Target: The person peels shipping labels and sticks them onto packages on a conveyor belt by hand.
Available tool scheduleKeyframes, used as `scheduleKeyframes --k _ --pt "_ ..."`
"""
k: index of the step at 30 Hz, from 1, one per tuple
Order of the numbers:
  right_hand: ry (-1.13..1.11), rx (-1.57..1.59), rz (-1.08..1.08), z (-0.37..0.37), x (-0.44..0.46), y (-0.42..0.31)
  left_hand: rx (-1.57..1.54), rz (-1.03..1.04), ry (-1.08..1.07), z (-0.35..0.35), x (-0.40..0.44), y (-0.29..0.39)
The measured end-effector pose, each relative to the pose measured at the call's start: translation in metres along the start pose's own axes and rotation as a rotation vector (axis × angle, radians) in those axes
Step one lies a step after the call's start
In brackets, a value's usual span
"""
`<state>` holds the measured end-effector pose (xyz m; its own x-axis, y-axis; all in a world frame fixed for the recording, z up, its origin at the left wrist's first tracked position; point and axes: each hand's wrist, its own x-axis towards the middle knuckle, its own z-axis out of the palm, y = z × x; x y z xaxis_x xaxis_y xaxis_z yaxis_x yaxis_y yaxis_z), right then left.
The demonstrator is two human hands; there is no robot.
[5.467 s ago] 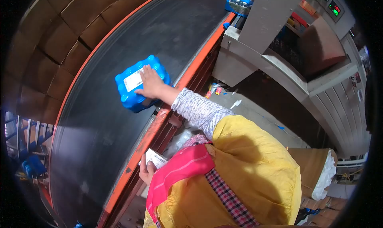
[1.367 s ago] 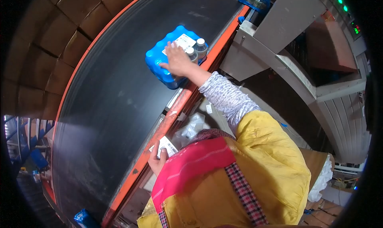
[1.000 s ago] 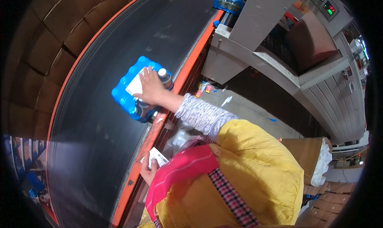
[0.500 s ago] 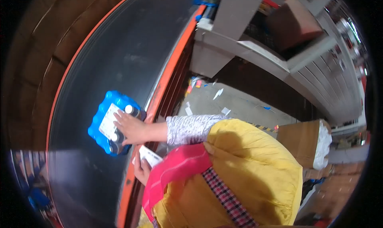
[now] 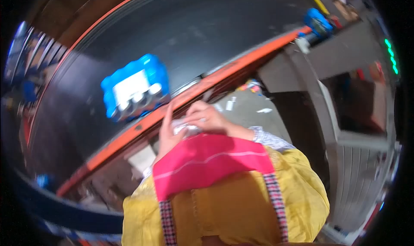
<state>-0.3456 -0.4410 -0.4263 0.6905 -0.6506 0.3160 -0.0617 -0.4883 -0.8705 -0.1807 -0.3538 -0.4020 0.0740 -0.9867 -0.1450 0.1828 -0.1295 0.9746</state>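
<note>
My left hand [image 5: 167, 136] is low in front of my chest, beside the orange rail, closed around a small bunch of white labels [image 5: 183, 127] with one finger sticking up. My right hand [image 5: 208, 119] meets it from the right, its bent fingers pinching at the same labels; blur hides the exact grip. Beyond the rail, a blue-wrapped pack of bottles [image 5: 157, 71] lies on the dark conveyor belt [image 5: 202, 43]. A white label [image 5: 131, 86] is on the pack's wrap, and dark bottles with pale caps show along its near side.
The orange rail [image 5: 228, 69] runs between me and the belt. Another blue pack [image 5: 318, 22] is at the far right end. A grey machine frame [image 5: 323, 112] stands to my right, and paper scraps [image 5: 264, 110] litter the floor.
My right hand has left the pack's label and come back to the labels in my left hand. The view has turned, so the pack now appears higher up.
</note>
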Motion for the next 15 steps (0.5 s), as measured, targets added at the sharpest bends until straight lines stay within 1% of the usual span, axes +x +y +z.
scheduleKeyframes --k 1,2,3,4,5,7,8,9,10,11,13,14,15 --pt "0.032 -0.010 -0.095 -0.008 -0.001 -0.003 0.099 0.113 -0.056 -0.008 0.008 -0.023" --pt "0.028 -0.044 -0.188 -0.012 -0.003 0.008 0.127 0.085 -0.169 -0.008 0.018 -0.026" --pt "0.118 -0.125 -0.169 -0.011 -0.006 0.008 0.297 -0.094 -0.135 -0.006 0.018 -0.019" --pt "0.086 -0.207 -0.228 -0.021 -0.008 0.013 0.340 -0.057 -0.065 0.014 0.021 -0.011" --pt "0.032 -0.130 -0.016 -0.032 -0.012 0.013 0.328 -0.132 0.000 0.023 0.025 -0.013" --pt "0.072 -0.087 0.008 -0.058 -0.016 0.010 0.275 -0.070 0.076 0.055 0.036 -0.002" --pt "0.092 -0.088 -0.022 -0.071 -0.019 0.012 0.347 -0.076 0.074 0.063 0.045 -0.005" --pt "0.111 -0.115 -0.055 -0.059 -0.016 0.018 0.402 -0.062 0.061 0.042 0.050 -0.022" --pt "0.132 -0.168 -0.056 -0.068 -0.018 0.017 0.383 -0.041 0.046 0.041 0.057 -0.027" --pt "0.209 -0.199 -0.104 -0.078 -0.020 0.018 0.364 -0.025 0.036 0.037 0.064 -0.039" --pt "0.341 -0.272 -0.195 -0.093 -0.018 0.031 0.031 -0.110 0.260 0.029 0.091 -0.062" --pt "0.398 -0.209 -0.182 -0.106 -0.021 0.039 -0.138 -0.123 0.382 0.025 0.104 -0.073" --pt "0.493 -0.170 -0.144 -0.123 -0.025 0.038 -0.216 -0.165 0.444 0.026 0.113 -0.065"
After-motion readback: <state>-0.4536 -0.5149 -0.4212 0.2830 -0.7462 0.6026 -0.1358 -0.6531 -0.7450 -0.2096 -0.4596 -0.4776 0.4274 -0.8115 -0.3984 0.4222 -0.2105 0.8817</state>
